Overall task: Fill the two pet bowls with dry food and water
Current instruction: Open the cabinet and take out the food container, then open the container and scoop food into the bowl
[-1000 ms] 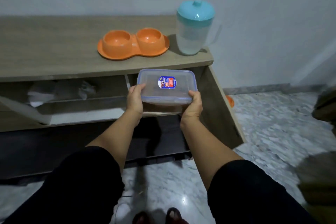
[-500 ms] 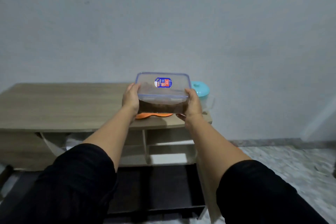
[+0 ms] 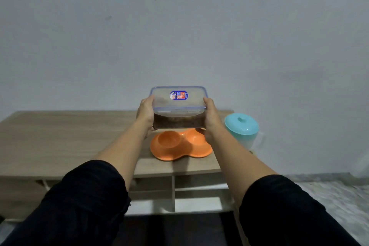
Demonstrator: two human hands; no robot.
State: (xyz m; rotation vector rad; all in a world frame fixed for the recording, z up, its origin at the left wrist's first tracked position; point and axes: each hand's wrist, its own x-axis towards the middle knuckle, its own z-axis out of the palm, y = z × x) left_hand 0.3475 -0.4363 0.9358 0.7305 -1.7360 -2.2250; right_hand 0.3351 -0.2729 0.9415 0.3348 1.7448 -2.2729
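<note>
A clear plastic food container [image 3: 178, 110] with a blue-edged lid and brown dry food inside is held in the air by both hands. My left hand [image 3: 145, 113] grips its left end and my right hand [image 3: 212, 118] grips its right end. Just below it, on the wooden shelf top [image 3: 65, 142], sits an orange double pet bowl [image 3: 179, 146]; both bowls look empty. A translucent water jug with a teal lid [image 3: 242, 129] stands right of the bowls, near the shelf's right end.
The shelf stands against a plain grey wall [image 3: 179, 36]. Open compartments [image 3: 197, 193] lie under the top. Marble floor [image 3: 339, 201] shows at the right.
The container has been lifted from below the shelf edge to above the orange bowls. The camera tilted up, and the jug now shows to the right of my right hand.
</note>
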